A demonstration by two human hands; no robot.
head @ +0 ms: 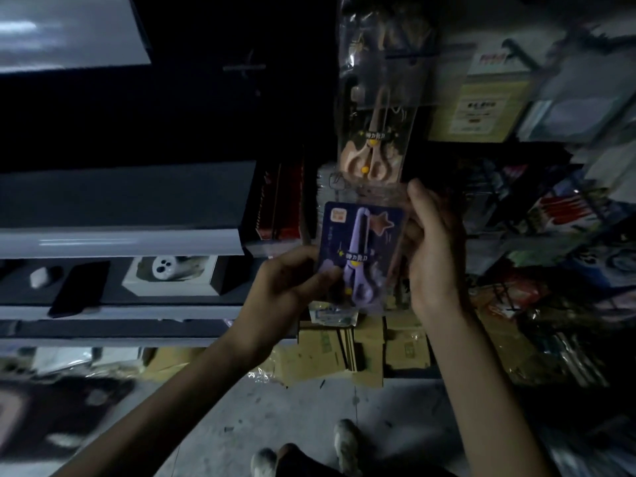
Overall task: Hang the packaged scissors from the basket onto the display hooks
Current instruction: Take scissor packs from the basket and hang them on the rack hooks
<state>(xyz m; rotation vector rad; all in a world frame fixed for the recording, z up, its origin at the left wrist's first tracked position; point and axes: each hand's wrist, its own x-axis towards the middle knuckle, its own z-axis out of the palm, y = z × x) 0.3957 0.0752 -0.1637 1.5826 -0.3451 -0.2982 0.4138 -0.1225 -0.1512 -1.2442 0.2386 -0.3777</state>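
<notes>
- Fingers point(311, 270) of your left hand point(289, 280) curl round the lower-left edge of the purple scissors pack point(361, 246), with the thumb across the front face. It's a firm pinch.
- Your right hand point(435, 249) wraps the pack's right edge, thumb up by the top-right corner. The other fingers go behind the card and are mostly hidden.
- The pack is upright at centre frame, between your two hands and touching both.
- You probably use both hands to keep the floppy card flat and steer its top edge upward. The hang hole is too dark to make out.
- A peach scissors pack point(371, 156) hangs in the upper centre, just above yours, with its bottom edge meeting the top of the purple pack. That is probably the target spot.
- The hook itself can't be made out in the dark.
- The basket is not in frame.
</notes>
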